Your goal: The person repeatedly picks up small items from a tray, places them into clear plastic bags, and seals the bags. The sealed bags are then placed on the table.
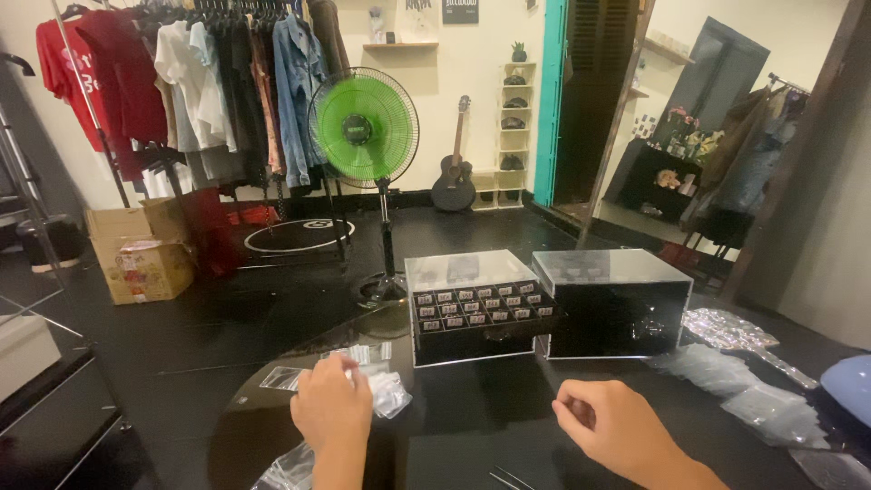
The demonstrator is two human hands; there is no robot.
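My left hand (330, 406) rests on a pile of small clear plastic bags (381, 392) at the left part of a round black table (472, 417), fingers curled onto the top bag. My right hand (610, 425) hovers over the table's middle with fingers curled loosely; nothing is visible in it. Beyond both hands stands a clear acrylic box with an open black drawer (479, 310) holding several small labelled pieces in rows. A second clear box (615, 299) sits right of it.
More clear bags (758, 399) and a shiny silver sheet (726, 328) lie at the table's right, beside a blue cap (848, 381). Metal tweezers (510, 479) lie at the near edge. A green standing fan (365, 127), clothes rack (200, 82), cardboard boxes (145, 259) and guitar (454, 177) stand behind.
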